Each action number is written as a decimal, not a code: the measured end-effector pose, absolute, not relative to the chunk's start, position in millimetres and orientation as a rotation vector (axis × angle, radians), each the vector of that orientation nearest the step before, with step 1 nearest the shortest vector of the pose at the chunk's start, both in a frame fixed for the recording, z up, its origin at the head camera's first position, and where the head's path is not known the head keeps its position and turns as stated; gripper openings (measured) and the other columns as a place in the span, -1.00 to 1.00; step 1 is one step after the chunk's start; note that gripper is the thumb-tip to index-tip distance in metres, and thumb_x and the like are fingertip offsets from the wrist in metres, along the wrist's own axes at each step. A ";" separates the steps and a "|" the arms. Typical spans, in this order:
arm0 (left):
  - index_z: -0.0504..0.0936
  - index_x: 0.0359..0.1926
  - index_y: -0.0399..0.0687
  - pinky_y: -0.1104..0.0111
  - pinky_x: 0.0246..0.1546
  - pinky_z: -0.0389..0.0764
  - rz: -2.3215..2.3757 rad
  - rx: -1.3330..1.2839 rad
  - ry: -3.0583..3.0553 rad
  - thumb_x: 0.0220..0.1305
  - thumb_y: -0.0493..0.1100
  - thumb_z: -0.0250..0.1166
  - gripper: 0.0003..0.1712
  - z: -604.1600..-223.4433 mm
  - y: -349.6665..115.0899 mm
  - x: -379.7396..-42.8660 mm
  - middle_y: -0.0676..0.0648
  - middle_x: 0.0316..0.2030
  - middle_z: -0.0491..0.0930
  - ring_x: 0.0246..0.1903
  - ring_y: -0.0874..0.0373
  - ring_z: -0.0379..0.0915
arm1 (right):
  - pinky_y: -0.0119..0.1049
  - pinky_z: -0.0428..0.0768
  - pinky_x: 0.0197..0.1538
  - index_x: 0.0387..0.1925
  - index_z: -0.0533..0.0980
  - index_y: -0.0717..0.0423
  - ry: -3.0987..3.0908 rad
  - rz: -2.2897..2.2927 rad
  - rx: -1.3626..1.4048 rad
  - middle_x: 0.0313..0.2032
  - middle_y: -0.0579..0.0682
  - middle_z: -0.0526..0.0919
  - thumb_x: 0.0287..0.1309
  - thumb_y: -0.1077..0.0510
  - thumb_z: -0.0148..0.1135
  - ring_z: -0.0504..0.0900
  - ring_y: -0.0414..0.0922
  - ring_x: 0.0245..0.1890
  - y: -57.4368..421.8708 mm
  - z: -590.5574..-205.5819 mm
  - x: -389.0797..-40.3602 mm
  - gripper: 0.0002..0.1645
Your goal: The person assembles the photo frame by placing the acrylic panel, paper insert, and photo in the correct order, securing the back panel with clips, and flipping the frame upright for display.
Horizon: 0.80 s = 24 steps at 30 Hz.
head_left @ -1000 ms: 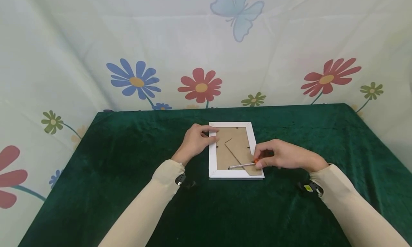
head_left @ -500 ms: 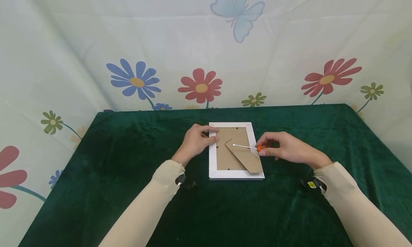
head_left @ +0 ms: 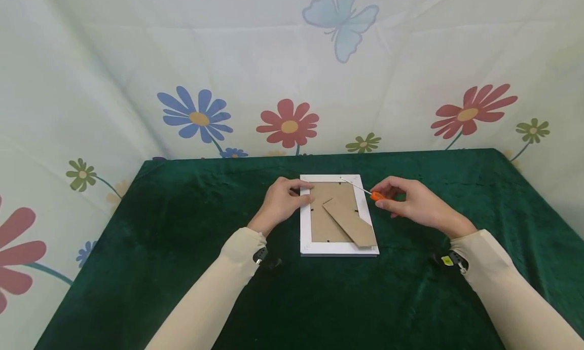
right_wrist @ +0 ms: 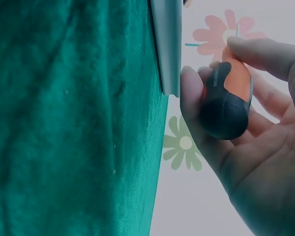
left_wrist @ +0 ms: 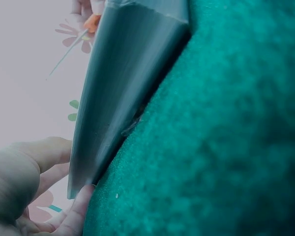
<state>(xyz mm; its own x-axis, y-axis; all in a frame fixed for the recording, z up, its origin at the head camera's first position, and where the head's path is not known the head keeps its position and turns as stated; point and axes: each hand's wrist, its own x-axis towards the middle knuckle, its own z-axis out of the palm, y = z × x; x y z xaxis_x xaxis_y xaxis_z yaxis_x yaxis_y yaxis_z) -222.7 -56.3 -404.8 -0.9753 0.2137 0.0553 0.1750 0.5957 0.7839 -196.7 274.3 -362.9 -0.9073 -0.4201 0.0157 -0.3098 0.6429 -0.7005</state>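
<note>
A white picture frame [head_left: 305, 228] lies face down on the green cloth, its brown backing board [head_left: 321, 223] upward. A cardboard stand leg [head_left: 351, 223] slants across the board toward the lower right corner. My left hand [head_left: 280, 200] holds the frame's left side, thumb and a finger over the edge; in the left wrist view, another finger touches the frame's grey side [left_wrist: 113, 88] near the cloth. My right hand [head_left: 412, 203] grips a screwdriver [head_left: 377, 196] by its orange and black handle [right_wrist: 226, 108]. The screwdriver's shaft points left over the frame's top edge, tip close by the top black tab [head_left: 339, 183].
Dark green velvet cloth [head_left: 228, 198] covers the table. Behind it hangs a white curtain [head_left: 401, 61] printed with flowers and a butterfly. Small black tabs sit along the inner edges of the frame.
My right hand has moved up and away with the screwdriver, whose tip went from the bottom tab to the top one. My left hand keeps its place on the frame. The view has shifted slightly.
</note>
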 end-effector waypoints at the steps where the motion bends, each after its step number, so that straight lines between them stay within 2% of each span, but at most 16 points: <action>1: 0.78 0.22 0.10 0.23 -0.13 0.67 1.353 0.339 2.767 0.37 -0.09 0.51 -0.58 -404.6 -56.1 -222.7 -0.10 0.02 0.54 -0.14 0.05 0.53 | -0.27 0.74 -0.20 0.21 0.57 0.17 2.728 -1.115 -0.595 -0.08 0.06 0.66 0.38 0.16 0.45 0.63 0.01 -0.13 275.1 -362.4 -197.5 -0.56; 11: 0.78 0.22 0.10 0.23 -0.13 0.66 1.357 0.330 2.756 0.37 -0.08 0.51 -0.59 -406.2 -56.1 -222.0 -0.08 0.02 0.52 -0.11 0.05 0.50 | -0.34 0.70 -0.22 0.23 0.54 0.19 2.844 -1.140 -0.507 -0.05 0.13 0.65 0.39 0.17 0.44 0.63 0.04 -0.14 277.9 -360.9 -209.5 -0.54; 19: 0.78 0.22 0.11 0.23 -0.13 0.65 1.352 0.325 2.763 0.37 -0.08 0.51 -0.59 -405.5 -56.5 -222.0 -0.07 0.02 0.53 -0.11 0.06 0.50 | -0.18 0.65 -0.19 0.22 0.55 0.21 2.951 -1.083 -0.433 -0.03 0.19 0.67 0.41 0.17 0.42 0.61 0.08 -0.11 276.9 -358.2 -218.2 -0.56; 24: 0.78 0.22 0.11 0.23 -0.13 0.65 1.353 0.325 2.764 0.37 -0.08 0.51 -0.59 -405.6 -56.1 -222.0 -0.07 0.00 0.52 -0.11 0.05 0.49 | -0.17 0.65 -0.21 0.19 0.54 0.23 2.995 -1.072 -0.391 -0.03 0.22 0.68 0.41 0.18 0.41 0.61 0.11 -0.10 275.3 -358.4 -225.6 -0.58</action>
<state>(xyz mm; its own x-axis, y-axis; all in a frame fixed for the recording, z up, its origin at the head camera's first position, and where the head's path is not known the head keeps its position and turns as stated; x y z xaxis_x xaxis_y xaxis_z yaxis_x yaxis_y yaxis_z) -222.0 -56.1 -405.6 -0.9768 0.2081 0.0499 0.1671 0.5957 0.7857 -225.6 275.3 -358.4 -0.9683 -0.2063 0.1409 -0.2489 0.7470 -0.6165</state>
